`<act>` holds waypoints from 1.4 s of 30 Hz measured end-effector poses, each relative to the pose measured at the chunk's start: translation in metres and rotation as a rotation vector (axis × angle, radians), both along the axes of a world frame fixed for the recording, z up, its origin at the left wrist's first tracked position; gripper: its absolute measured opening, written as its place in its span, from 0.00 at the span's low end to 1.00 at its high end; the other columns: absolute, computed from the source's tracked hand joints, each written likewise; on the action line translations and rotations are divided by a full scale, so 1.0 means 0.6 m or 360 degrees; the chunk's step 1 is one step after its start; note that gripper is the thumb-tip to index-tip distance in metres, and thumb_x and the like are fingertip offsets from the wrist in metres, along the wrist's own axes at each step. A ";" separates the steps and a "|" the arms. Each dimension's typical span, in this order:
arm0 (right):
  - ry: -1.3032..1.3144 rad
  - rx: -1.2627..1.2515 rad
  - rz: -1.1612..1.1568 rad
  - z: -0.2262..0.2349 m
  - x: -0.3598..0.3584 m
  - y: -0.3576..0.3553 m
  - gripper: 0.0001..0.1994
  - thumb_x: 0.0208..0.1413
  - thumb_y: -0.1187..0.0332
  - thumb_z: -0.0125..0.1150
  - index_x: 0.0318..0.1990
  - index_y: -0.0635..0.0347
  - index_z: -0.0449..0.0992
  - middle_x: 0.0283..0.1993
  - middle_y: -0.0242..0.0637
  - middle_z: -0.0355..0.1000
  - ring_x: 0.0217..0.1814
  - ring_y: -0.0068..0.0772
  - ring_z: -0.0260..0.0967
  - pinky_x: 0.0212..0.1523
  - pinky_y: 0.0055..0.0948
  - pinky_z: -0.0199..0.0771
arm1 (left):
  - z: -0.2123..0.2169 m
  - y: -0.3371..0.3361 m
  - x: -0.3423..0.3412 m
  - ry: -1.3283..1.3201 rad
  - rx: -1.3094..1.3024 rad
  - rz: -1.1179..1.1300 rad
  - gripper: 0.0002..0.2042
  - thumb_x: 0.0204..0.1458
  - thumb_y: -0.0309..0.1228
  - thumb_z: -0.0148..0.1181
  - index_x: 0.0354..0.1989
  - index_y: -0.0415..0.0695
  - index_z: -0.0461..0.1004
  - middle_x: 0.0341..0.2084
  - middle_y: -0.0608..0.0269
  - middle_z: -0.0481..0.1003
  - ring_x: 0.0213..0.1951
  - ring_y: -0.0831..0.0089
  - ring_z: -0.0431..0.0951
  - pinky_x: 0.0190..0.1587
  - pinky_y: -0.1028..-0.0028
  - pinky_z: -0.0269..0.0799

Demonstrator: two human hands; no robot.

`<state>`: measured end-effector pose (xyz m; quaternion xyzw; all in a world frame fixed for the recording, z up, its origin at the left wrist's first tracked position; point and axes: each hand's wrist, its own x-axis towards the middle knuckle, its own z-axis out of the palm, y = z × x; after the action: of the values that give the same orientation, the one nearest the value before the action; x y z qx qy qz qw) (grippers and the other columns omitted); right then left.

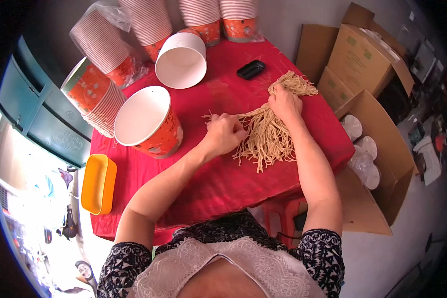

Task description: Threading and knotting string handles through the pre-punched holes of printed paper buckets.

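Noodle bundle point(270, 134) laid near right edge of red table point(208, 184). Upper end is clenched by right hand point(284, 103); thin strands are pinched by left hand point(224, 134). Orange paper bucket point(149, 123) stood toward left edge.

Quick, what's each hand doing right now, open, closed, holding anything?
Left hand: closed, fingers pinching a few strands at the left edge of the noodle pile.
Right hand: closed, gripping the noodle pile near its upper end.
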<state>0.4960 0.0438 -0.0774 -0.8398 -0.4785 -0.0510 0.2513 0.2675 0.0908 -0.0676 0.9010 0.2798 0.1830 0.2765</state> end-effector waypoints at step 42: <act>-0.0283 0.0797 0.0760 0.148 -0.211 -0.055 0.11 0.57 0.70 0.56 0.45 0.66 0.73 0.42 0.49 0.71 0.47 0.47 0.69 0.48 0.45 0.70 | 0.148 -0.108 -0.337 -0.0357 -0.0525 0.0255 0.03 0.53 0.22 0.56 0.30 0.36 0.69 0.20 0.68 0.67 0.25 0.83 0.66 0.27 0.76 0.65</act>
<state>0.3694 0.0110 0.0112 -0.6090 -0.6540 -0.1795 0.4114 0.0650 0.0262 0.0209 0.7924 0.3442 0.2553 0.4341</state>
